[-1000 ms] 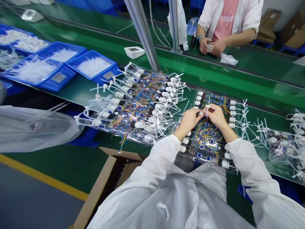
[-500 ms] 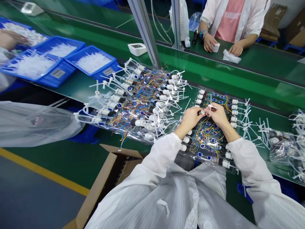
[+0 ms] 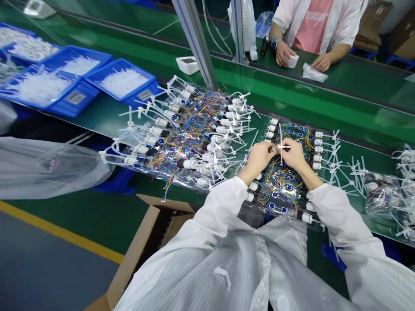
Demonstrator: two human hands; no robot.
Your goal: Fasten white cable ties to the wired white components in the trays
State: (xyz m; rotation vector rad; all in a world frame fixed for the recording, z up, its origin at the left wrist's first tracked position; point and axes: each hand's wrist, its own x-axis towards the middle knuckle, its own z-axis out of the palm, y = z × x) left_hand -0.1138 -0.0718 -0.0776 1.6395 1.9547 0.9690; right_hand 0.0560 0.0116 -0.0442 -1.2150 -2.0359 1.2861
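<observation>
Over a clear plastic tray (image 3: 278, 206) of wired parts, my two hands meet fingertip to fingertip. My left hand (image 3: 259, 158) pinches a small cylindrical part, mostly covered by the fingers. My right hand (image 3: 292, 154) grips a white cross-shaped tube piece (image 3: 281, 134), whose thin arms stick out up and down past the fingers. The tube piece is up against the part in my left hand; whether they are joined is hidden. Black-and-white cylinders (image 3: 319, 141) line both sides of the tray, with blue tabs and coloured wires (image 3: 285, 178) between them.
To the left lies a larger spread of wired cylinders with white tubes (image 3: 194, 129). Blue bins (image 3: 76, 98) of white tubes stand farther left. More bagged parts (image 3: 382, 194) are at right. A metal post (image 3: 196, 43) rises behind; an open carton (image 3: 136, 246) sits below. A co-worker's hands (image 3: 285, 54) are across the bench.
The white tube piece has shifted slightly left, toward the part in my left hand, and my right hand has turned with it. A neighbour's hand has left the bins at far left.
</observation>
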